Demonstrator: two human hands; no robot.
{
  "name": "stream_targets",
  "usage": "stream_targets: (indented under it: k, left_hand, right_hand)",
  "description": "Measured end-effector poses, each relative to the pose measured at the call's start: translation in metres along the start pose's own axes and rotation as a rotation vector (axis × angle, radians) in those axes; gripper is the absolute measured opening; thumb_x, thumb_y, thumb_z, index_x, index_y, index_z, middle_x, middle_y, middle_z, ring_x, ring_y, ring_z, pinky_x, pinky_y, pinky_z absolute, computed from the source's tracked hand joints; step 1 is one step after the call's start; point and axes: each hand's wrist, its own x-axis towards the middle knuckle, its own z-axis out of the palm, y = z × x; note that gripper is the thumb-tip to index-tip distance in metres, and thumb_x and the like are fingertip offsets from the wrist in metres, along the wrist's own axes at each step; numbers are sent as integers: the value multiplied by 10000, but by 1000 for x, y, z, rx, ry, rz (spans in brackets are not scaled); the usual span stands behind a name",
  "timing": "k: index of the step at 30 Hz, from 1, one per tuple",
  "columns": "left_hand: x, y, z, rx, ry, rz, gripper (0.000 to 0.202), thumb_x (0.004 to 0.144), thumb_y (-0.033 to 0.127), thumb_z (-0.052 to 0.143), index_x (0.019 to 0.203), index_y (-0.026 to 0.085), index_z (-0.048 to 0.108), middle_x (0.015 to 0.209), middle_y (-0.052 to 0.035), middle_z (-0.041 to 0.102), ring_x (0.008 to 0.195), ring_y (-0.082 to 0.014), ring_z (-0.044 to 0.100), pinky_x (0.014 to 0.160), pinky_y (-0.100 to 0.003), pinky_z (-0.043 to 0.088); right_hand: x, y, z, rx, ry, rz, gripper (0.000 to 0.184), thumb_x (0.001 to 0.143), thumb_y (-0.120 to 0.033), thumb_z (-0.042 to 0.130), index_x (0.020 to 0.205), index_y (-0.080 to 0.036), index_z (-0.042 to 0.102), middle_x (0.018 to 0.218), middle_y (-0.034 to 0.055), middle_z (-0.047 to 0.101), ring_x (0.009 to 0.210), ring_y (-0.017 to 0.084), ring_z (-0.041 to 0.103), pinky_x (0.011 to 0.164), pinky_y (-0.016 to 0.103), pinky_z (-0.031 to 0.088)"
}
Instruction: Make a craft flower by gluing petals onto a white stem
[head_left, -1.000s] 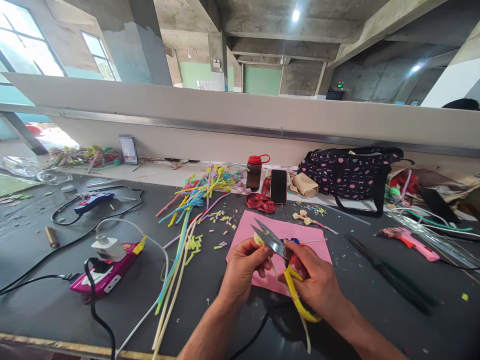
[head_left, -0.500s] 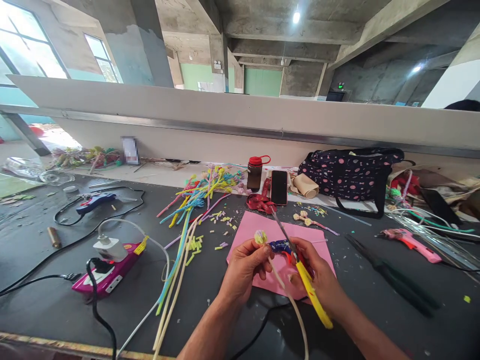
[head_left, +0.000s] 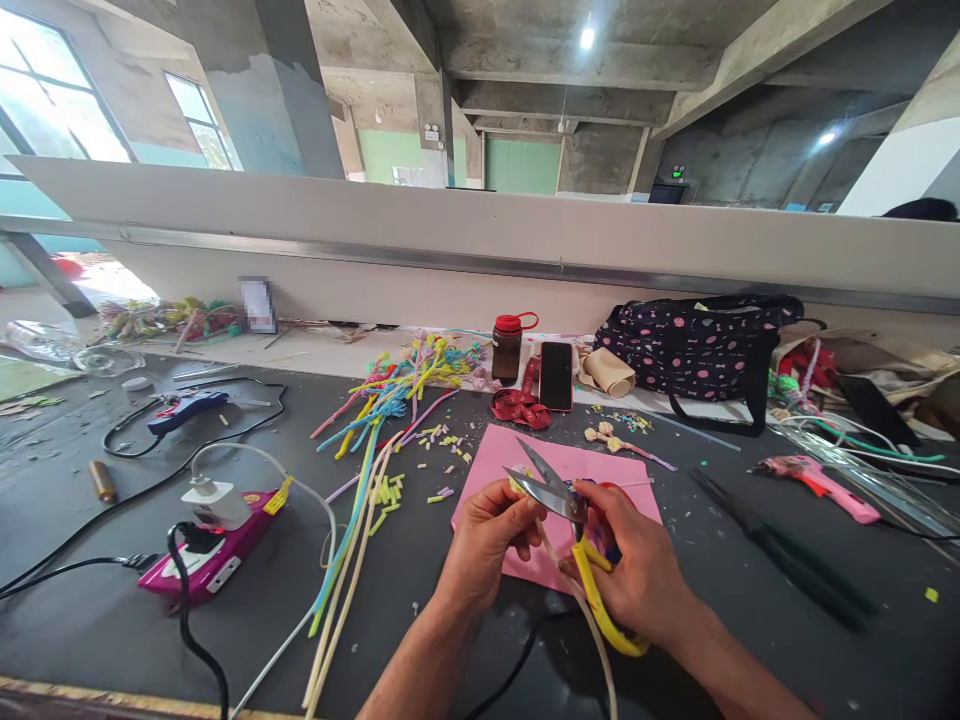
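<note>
The right hand (head_left: 637,580) is closed around the yellow handle of the snips (head_left: 551,490), whose blades stand apart and point toward the left hand (head_left: 486,545). The left hand pinches the top of a cream fuzzy stem (head_left: 596,635) just beside the blades. The stem trails down between the two hands, over a pink sheet (head_left: 495,455) on the worktop (head_left: 112,620).

A craft workshop in a bare concrete hall: long worktable (head_left: 90,600), glue guns (head_left: 814,478), strewn pipe cleaners (head_left: 390,395).
</note>
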Motion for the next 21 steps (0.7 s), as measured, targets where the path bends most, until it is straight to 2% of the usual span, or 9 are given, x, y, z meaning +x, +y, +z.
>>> stream_targets:
  k: [10,15,21]
  left_hand:
    - [0,1,1,112,2,35,201,646,312,714,647,135,618,486,10,572,432,-77,479,427,-177,379]
    - [-1,1,3,105,14,57,208,629,313,720,644,132,619,473,9,564,424,-79,466,415,-180,374]
    - [0,1,2,91,7,44,201,640,307,719,644,134,616,485,11,561,426,-77,471,414,-175,376]
  right_hand:
    - [-1,-1,-1,-39,11,-48,591,728,-374,662,1234,-196,417,944,57,579,775,191,555,689,319,461]
    - [-1,0,0,-71,12,-74,577,737,-342,648,1241,-190,412,936,55,594,772,188,568,683,313,470]
    - [0,1,1,-80,48,-88,570,731,-376,643,1226,-188,430,912,58,605,758,195,577,668,317,481]
